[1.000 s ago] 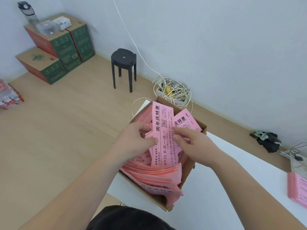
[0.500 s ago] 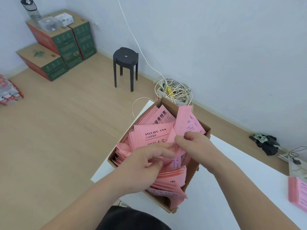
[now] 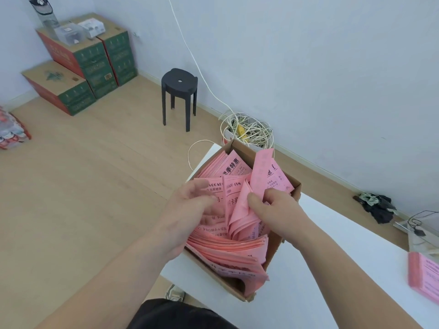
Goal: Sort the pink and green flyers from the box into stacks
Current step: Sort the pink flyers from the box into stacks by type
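A brown cardboard box (image 3: 291, 189) full of pink flyers (image 3: 228, 248) stands at the left end of the white table (image 3: 332, 252). My right hand (image 3: 278, 212) is inside the box, thumb and fingers pinched on a few upright pink flyers (image 3: 266, 173). My left hand (image 3: 187, 210) is blurred at the box's left side, fingers spread over the flyers and holding nothing that I can see. A stack of pink flyers (image 3: 425, 276) lies at the table's right edge. No green flyer shows.
A black stool (image 3: 179, 91) stands on the wooden floor beyond the box. A coil of white cable (image 3: 247, 130) lies by the wall. Green and red cartons (image 3: 85, 65) are stacked in the far left corner. Dark cloth (image 3: 377, 205) lies right.
My left hand let go of the long pink flyer, which dropped back into the box, then drew left and opened. My right hand kept its grip on the upright flyers.
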### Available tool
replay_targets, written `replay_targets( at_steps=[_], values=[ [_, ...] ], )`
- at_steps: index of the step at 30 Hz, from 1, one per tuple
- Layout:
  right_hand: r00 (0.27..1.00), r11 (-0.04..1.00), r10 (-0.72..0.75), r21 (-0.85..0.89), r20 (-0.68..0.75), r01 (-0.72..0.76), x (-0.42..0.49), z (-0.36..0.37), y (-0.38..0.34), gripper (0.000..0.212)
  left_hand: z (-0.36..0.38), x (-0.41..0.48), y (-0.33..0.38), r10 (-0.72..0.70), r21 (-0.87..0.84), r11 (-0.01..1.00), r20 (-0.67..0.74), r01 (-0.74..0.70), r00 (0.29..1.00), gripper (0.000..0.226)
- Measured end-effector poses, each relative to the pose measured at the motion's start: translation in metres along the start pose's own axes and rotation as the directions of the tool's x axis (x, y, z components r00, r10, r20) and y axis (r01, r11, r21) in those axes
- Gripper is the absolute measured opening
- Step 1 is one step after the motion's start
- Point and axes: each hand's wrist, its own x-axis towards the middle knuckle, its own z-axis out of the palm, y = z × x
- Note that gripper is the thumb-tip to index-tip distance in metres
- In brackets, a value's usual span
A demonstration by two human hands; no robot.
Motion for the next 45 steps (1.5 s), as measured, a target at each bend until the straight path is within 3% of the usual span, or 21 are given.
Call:
replay_targets(
  at_steps=[3, 5, 7, 11, 14, 20, 23, 30, 35, 37, 41, 45],
  values=[
    [1.000, 0.999, -0.008, 0.044, 0.003, 0.008, -0.001, -0.001, 0.001, 0.051, 0.012, -0.020, -0.007, 0.070, 0.415, 0.887, 0.311, -0.202, 0.948, 0.048],
    [0.999, 0.994, 0.000, 0.111, 0.038, -0.004, 0.000, -0.002, 0.005, 0.065, 0.019, -0.028, -0.017, 0.140, 0.575, 0.735, 0.391, -0.360, 0.910, 0.050],
    [0.997, 0.990, 0.018, 0.141, 0.080, -0.030, -0.001, -0.004, 0.005, 0.082, 0.022, -0.027, -0.026, 0.177, 0.639, 0.652, 0.396, -0.409, 0.901, 0.052],
    [0.993, 0.983, 0.016, 0.181, 0.116, -0.037, -0.005, -0.006, 0.002, 0.082, 0.020, -0.018, -0.016, 0.172, 0.515, 0.801, 0.290, -0.304, 0.942, 0.033],
    [0.988, 0.984, -0.004, 0.175, 0.151, -0.023, -0.009, -0.006, -0.001, 0.087, 0.017, 0.000, -0.007, 0.147, 0.403, 0.894, 0.151, -0.197, 0.978, 0.031],
    [0.985, 0.993, 0.007, -0.121, 0.170, 0.014, -0.005, 0.005, 0.013, 0.046, 0.018, 0.019, -0.015, 0.224, 0.463, 0.859, 0.042, -0.218, 0.974, 0.033],
    [0.996, 0.977, 0.014, -0.212, 0.087, 0.005, -0.006, 0.013, 0.022, 0.053, 0.017, 0.021, -0.018, 0.257, 0.457, 0.856, 0.029, -0.241, 0.966, 0.039],
    [0.999, 0.987, -0.028, -0.157, 0.044, 0.035, -0.016, 0.013, 0.012, 0.043, 0.019, 0.023, -0.016, 0.267, 0.455, 0.856, 0.019, -0.246, 0.963, 0.035],
    [0.995, 0.989, -0.070, 0.125, -0.077, 0.080, -0.029, 0.008, 0.013, 0.047, 0.018, 0.023, -0.012, 0.351, 0.471, 0.816, 0.058, -0.335, 0.935, 0.026],
    [0.965, 0.977, -0.117, 0.148, -0.234, 0.155, -0.034, 0.004, 0.016, 0.053, 0.017, 0.016, 0.000, 0.409, 0.453, 0.794, 0.096, -0.406, 0.908, 0.024],
    [0.813, 0.948, -0.318, -0.132, -0.488, 0.291, -0.050, -0.029, 0.015, 0.089, 0.023, -0.007, 0.031, 0.553, 0.432, 0.692, 0.198, -0.579, 0.809, 0.027],
    [0.691, 0.858, -0.461, -0.478, -0.557, 0.188, -0.080, -0.081, 0.019, 0.093, 0.053, -0.031, 0.040, 0.597, 0.463, 0.540, 0.378, -0.703, 0.708, 0.027]
  ],
)
